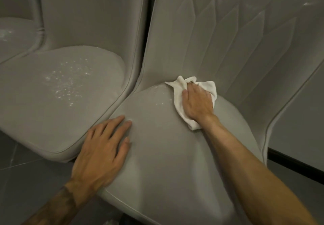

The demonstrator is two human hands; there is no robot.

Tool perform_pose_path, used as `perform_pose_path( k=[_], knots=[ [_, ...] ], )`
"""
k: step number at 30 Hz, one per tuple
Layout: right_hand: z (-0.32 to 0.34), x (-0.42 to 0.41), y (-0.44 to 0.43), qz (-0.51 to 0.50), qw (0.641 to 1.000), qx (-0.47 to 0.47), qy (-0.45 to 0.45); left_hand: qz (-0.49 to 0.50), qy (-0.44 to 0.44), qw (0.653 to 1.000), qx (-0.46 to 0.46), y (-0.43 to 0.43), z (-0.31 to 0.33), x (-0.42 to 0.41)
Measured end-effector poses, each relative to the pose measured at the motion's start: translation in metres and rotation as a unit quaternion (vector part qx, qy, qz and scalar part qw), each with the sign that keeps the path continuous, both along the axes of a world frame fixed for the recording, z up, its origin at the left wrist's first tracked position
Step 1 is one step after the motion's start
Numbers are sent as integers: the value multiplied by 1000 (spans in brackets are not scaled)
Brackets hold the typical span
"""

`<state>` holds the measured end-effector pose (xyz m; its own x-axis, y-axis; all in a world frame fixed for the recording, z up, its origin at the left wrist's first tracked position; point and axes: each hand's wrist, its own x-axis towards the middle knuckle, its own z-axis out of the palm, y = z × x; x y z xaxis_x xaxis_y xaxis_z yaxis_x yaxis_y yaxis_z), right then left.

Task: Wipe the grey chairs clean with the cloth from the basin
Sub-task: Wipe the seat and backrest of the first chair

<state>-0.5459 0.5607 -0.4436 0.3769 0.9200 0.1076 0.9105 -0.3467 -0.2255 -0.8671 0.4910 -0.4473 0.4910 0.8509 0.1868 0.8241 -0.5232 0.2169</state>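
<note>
Wiping of the near grey chair (166, 163) was in hand: the right hand (196, 103) gripped the white cloth (178, 93) in curled fingers at the seat's back, the left hand (103, 147) lay spread flat, and specks (159, 104) just left of the gripping fingers probably wanted sweeping next.

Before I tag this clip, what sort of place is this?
Likely an indoor dining or seating area, though that is uncertain: several matching padded grey chairs stand side by side on a dark tiled floor.
</note>
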Motion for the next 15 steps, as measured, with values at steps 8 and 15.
perform_pose_path(
  k=[8,15],
  knots=[
    [3,-14,5,146,989,-6,-2,-4,1,1000,16,1,-1,-2],
    [-4,-95,15,114,993,-21,-17,5,-10,1000,-6,1,-2,-2]
  ],
)
